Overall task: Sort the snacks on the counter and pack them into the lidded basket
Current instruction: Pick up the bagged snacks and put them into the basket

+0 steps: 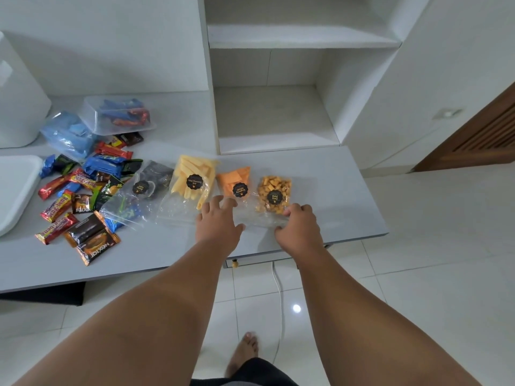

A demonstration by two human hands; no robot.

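Hands: both of yours are out over the near edge of the pale grey surface (334, 190). Your left hand (218, 222) lies fingers spread and fairly straight, holding nothing. Your right hand (298, 225) is curled at the knuckles.
Right grip: it looks like a pinch on the empty near end of the clear plastic bag of golden cube crackers (274, 190), probably because loose film is easier to take than the bulk.
Left touch: fingertips rest on the film between the clear plastic bag of orange triangle chips (235, 181) and the clear plastic bag of pale yellow sticks (192, 176), likely steadying the row.
Row: these bags lie side by side with their labels up, and a clear plastic bag of dark snacks (152, 181) is next on the left. That reads as sorting by kind.
Loose pile: the heap of small foil-wrapped bars (80, 190) is still mixed on the left.
Container: a clear plastic tub (117, 115) sits at the back left, already holding wrapped bars. Whether that's your lidded basket, I can't tell.
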